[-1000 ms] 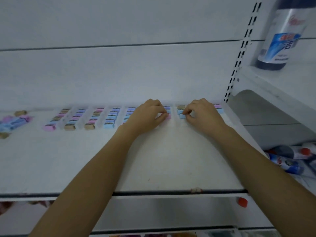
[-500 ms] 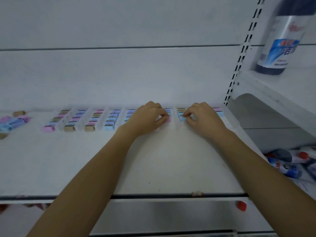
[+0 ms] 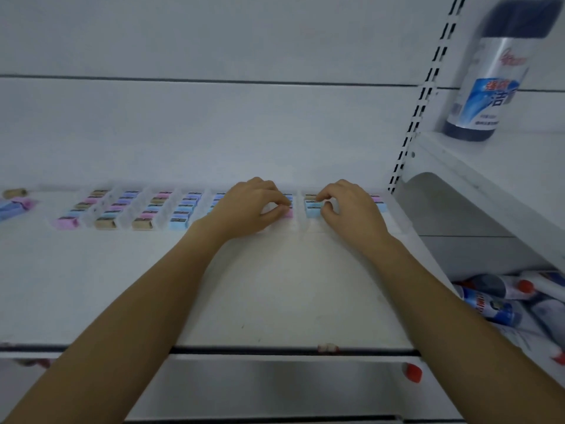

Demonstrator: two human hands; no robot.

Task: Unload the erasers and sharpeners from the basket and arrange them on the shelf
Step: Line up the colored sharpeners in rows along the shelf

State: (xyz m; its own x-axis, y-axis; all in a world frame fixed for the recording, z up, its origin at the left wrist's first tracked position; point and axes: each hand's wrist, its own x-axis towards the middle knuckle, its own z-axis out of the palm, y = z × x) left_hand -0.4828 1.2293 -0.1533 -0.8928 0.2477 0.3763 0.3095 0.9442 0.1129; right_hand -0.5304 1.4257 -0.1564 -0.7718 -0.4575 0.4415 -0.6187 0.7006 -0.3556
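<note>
Head view looks down on a wide white shelf (image 3: 275, 301) that spreads under both forearms and runs out well to the left of the left hand (image 3: 244, 206). Above and to the right of the right hand (image 3: 351, 209), a tall dark-capped bottle (image 3: 492, 87) with a blue and white label stands upright on a higher side shelf (image 3: 489, 166). Below and to the right of the right forearm, a heap of bottles (image 3: 495, 301) with red caps lies on its side.

Both hands rest palm down near the back of the main shelf, close together but not touching, fingers curled. To the left of the left hand, the sharpeners (image 3: 146, 209) sit in several neat rows running front to back, in pink, blue and tan, with clear dividers between the rows. Far to the left of those, a few loose pink, blue and tan pieces (image 3: 15, 206) lie at the picture's edge; they are too blurred to tell what they are.

Between the hands are two more rows. The left hand's thumb and forefinger pinch the pink sharpener (image 3: 289, 213) at the front of one row. The right hand's thumb and forefinger pinch the blue sharpener (image 3: 312, 211) at the front of the next. A small red cap (image 3: 412, 372) shows below the shelf edge, beneath the right forearm.
</note>
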